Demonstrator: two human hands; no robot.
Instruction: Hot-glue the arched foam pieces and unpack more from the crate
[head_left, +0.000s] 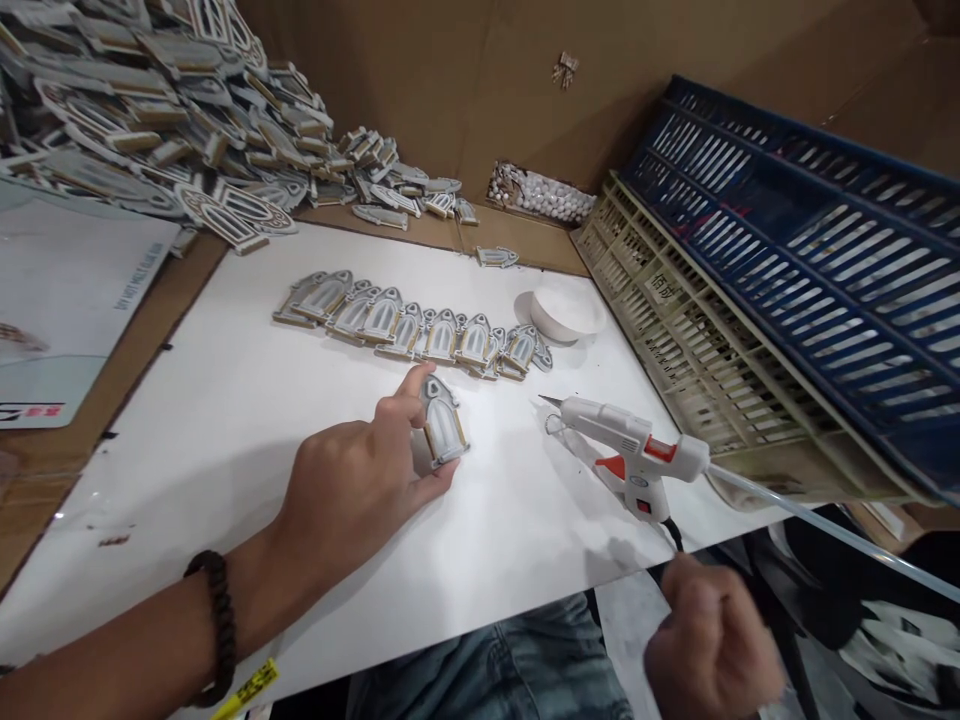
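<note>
My left hand (367,465) grips a small grey-white arched window piece (444,425) by its top and bottom edges, thumb below and index finger above, over the white board. Behind it runs a row of overlapping similar window pieces (442,337). A white hot glue gun (630,440) with a red trigger stands to the right, its nozzle facing left and a clear glue stick out of its back. Below the gun, past the board's front edge, my right hand (709,640) is closed in a slightly blurred fist near the black cord; whatever is inside is hidden.
Many more window pieces (225,130) are heaped at the back left. A white bowl (566,312) and a bag of white beads (541,193) stand near the back. Blue (810,230) and beige crates (652,300) wall off the right side. A printed sheet (67,290) lies left.
</note>
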